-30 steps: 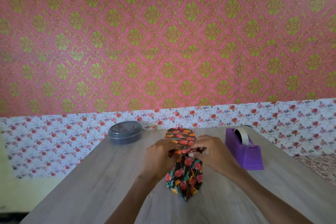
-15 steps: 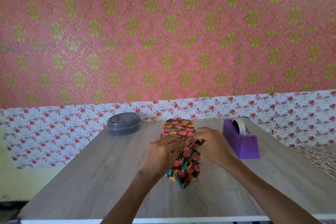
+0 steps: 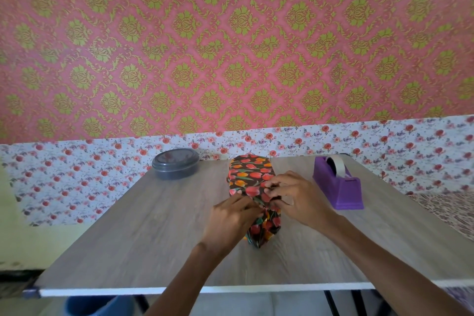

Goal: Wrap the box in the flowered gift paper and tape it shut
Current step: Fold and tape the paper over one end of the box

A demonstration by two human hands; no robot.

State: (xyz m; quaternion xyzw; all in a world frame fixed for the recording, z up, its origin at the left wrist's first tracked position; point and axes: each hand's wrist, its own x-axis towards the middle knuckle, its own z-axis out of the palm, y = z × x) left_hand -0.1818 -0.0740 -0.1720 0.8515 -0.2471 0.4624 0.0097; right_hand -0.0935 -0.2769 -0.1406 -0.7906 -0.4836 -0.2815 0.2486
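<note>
The box (image 3: 250, 172), covered in dark paper with red and orange tulips, lies lengthwise in the middle of the grey wooden table (image 3: 143, 233). At its near end a loose paper flap (image 3: 264, 231) hangs down to the tabletop. My left hand (image 3: 230, 220) presses against the left side of that end, fingers on the fold. My right hand (image 3: 295, 197) pinches the folded paper on top of the near end with curled fingers. Both hands cover the fold itself.
A purple tape dispenser (image 3: 338, 183) with a roll of clear tape stands to the right of the box. A grey lidded round container (image 3: 175, 163) sits at the table's back left. The wall runs right behind the table. The near table edge (image 3: 205, 290) is white.
My head has tilted down, so the near table edge has come into view. Both hands have stayed on the near end of the box, working the fold slightly lower.
</note>
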